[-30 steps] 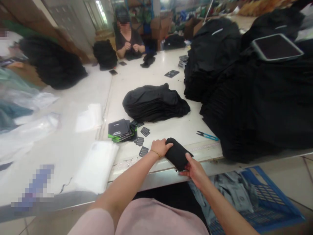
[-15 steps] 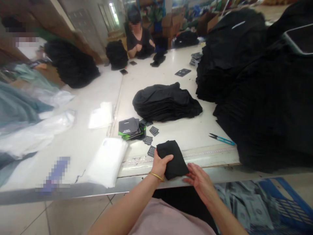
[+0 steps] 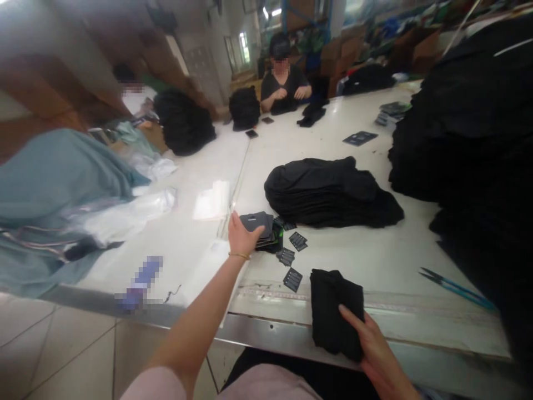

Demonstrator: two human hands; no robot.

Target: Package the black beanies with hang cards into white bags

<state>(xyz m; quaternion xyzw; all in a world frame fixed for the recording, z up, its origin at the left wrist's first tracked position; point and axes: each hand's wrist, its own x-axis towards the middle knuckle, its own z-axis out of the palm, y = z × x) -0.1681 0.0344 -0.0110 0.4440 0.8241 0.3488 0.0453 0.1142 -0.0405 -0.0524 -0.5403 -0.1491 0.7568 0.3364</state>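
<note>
My left hand (image 3: 243, 235) is at the near left edge of a stack of dark cardboard packaging cards (image 3: 263, 224). Its thumb lies over the stack's front and its index finger is stretched along the left side, thumb and finger apart. In my right hand (image 3: 375, 339) is a folded black garment (image 3: 335, 311), gripped at its lower right side with the thumb on top, at the table's front edge. Small dark printed labels (image 3: 293, 279) lie between the stack and the garment. A pile of black garments (image 3: 328, 191) sits behind them.
Blue-handled thread snips (image 3: 458, 290) lie at right, beside a tall heap of black garments (image 3: 453, 128). White plastic bags (image 3: 206, 272) lie partly behind my left forearm. Teal fabric (image 3: 62, 172) covers the far left. A co-worker (image 3: 285, 89) handles black cloth across the table.
My left hand has let go of the black garment and moved left to the card stack. My right hand has taken hold of the garment. The view has swung left.
</note>
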